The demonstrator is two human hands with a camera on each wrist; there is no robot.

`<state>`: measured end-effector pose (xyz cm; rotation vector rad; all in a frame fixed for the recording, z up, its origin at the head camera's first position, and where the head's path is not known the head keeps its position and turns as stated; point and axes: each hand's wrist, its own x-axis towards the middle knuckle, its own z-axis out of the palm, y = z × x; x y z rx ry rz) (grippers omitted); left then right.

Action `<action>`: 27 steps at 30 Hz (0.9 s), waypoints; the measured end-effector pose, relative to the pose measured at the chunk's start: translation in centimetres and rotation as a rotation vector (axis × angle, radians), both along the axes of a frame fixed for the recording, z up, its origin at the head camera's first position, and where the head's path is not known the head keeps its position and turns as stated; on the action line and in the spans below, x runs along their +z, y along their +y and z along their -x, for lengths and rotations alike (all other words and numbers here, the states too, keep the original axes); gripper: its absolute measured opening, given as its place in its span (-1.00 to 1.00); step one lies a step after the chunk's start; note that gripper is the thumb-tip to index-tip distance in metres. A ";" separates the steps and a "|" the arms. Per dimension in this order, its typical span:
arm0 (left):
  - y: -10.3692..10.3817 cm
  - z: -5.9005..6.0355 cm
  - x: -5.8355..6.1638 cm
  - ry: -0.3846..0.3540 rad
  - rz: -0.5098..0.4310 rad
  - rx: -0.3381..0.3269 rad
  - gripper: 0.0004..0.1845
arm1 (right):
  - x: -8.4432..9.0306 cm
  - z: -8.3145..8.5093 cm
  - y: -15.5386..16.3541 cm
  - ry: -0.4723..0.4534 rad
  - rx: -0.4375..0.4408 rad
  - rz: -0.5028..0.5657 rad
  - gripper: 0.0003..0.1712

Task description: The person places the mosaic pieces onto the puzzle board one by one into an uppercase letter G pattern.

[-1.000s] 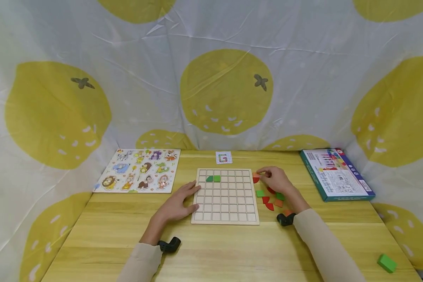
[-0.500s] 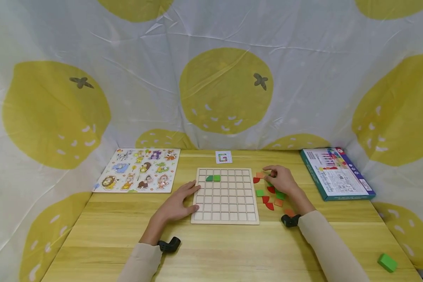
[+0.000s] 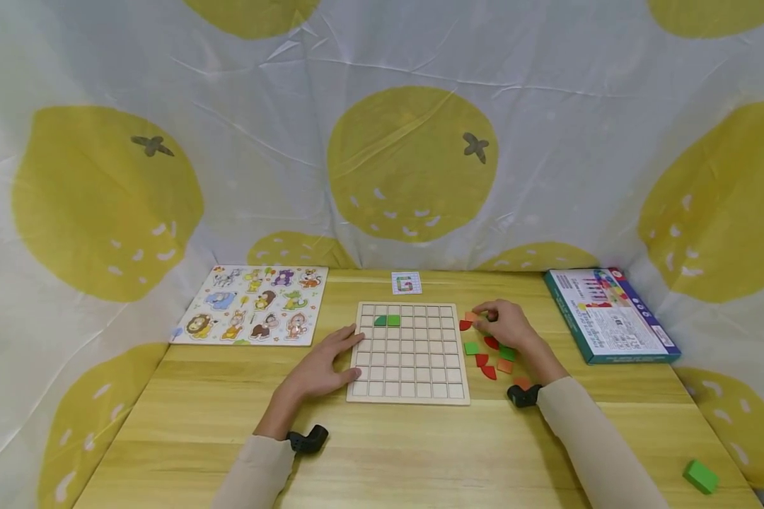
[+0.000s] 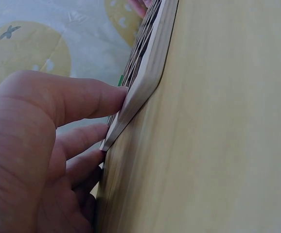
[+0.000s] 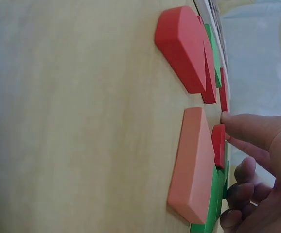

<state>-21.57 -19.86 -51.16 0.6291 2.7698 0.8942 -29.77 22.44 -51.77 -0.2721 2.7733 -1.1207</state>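
Note:
A wooden grid board (image 3: 407,400) lies in the middle of the table with two green pieces (image 3: 387,320) set in its second row. My left hand (image 3: 340,351) lies flat beside it, and its fingers (image 4: 96,99) press against the board's left edge (image 4: 145,82). Right of the board lie several loose red, orange and green pieces (image 3: 490,362). My right hand (image 3: 482,318) hovers over their far end, and thumb and forefinger pinch a small red piece (image 5: 218,145). Close to that wrist lie an orange piece (image 5: 191,165) and a bigger red one (image 5: 182,46).
An animal peg puzzle (image 3: 251,304) lies at the back left, a small pattern card (image 3: 406,283) behind the board and a teal box (image 3: 611,314) at the back right. A green block (image 3: 700,476) sits near the front right corner. Lemon-print cloth walls the table in.
My right hand drew back a little to the right from the orange and red pieces by the board's corner, and its fingers then curled in. The left hand has stayed put.

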 end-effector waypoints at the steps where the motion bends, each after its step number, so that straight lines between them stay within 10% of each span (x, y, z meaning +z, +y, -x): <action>1: 0.0 0.0 0.0 0.000 -0.001 -0.001 -0.24 | 0.0 0.0 0.0 0.000 -0.002 0.003 -0.62; 27: -0.1 0.1 -0.1 0.009 -0.005 -0.009 -0.24 | 2.0 -1.3 -1.5 0.118 0.027 0.007 -0.62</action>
